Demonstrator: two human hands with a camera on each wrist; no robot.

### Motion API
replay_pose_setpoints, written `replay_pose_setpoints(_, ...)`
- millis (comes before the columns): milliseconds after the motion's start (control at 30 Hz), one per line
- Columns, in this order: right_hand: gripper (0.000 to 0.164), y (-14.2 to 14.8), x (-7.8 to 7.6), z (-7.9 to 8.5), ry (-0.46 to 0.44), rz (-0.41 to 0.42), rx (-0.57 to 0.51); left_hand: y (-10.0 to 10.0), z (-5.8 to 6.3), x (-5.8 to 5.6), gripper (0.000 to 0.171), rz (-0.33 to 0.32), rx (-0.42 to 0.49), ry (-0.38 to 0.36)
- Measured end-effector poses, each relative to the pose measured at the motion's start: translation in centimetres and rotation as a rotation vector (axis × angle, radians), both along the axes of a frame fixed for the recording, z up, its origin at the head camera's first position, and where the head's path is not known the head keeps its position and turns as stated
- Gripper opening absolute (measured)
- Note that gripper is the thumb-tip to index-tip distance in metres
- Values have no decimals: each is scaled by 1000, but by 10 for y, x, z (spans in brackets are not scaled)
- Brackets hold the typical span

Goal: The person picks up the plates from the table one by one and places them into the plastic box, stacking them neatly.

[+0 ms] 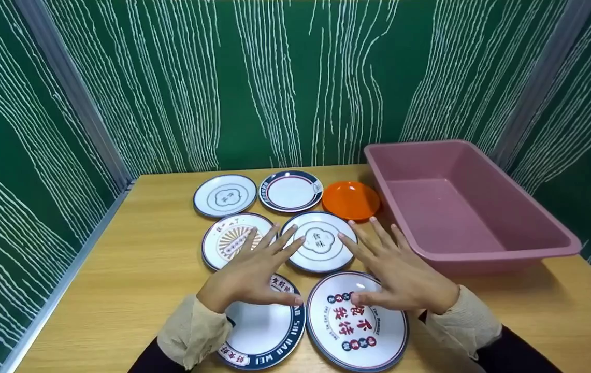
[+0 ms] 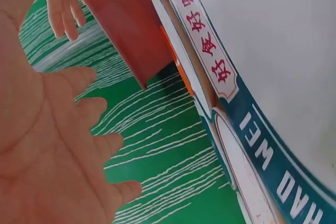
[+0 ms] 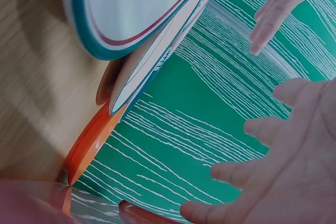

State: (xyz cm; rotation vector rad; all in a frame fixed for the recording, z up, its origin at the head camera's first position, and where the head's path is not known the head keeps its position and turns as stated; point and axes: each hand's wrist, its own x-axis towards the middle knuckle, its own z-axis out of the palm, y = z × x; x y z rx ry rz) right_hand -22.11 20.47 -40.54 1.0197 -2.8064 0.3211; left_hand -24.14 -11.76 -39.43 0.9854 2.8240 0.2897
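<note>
My left hand (image 1: 254,272) hovers with spread fingers above a white plate with a dark blue lettered rim (image 1: 269,357) and a plate with a sunburst print (image 1: 222,243). Spread likewise, my right hand (image 1: 404,272) is over the plate with red characters (image 1: 357,336). Neither hand holds anything. Between the fingertips lies a white plate with a flower-shaped outline (image 1: 318,243). Behind are a similar outlined plate (image 1: 225,196), a blue-rimmed plate (image 1: 292,191) and an orange plate (image 1: 351,201). In the left wrist view, the lettered rim (image 2: 220,72) fills much of the right side.
A deep pink plastic tub (image 1: 481,256) stands at the right of the wooden table (image 1: 98,290), close beside the orange plate. Green panels with white wavy lines (image 1: 254,83) enclose the table at the back and sides.
</note>
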Motion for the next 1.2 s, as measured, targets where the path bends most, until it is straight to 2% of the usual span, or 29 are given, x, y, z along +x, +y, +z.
replay_pose_setpoints(167, 94, 1, -2, 1, 7, -32, -5, 7, 0, 1, 100, -29, 64, -25)
replay_pose_setpoints(400, 87, 1, -7, 2, 28, -41, -51, 21, 6, 6, 75, -45, 103, -86)
replay_pose_setpoints(567, 86, 2, -9, -1, 13, -38, -88, 32, 3, 9, 66, -50, 51, -111)
replay_pose_setpoints(700, 85, 2, -9, -3, 18, -41, -101, 41, -2, 11, 59, -57, -3, -102)
replay_pose_setpoints(900, 84, 2, -9, -4, 10, -49, -106, 53, -7, 9, 33, -142, -41, -78)
replay_pose_setpoints(967, 84, 2, -9, -4, 7, -54, -107, 56, -8, 8, 29, -158, -58, -68)
replay_pose_setpoints(1067, 84, 2, -9, -5, 23, -49, -107, 62, -9, 8, 26, -152, -70, -68)
replay_pose_setpoints(1200, 80, 0, -9, -9, 47, -39, -108, 68, -13, 8, 25, -103, -73, -81)
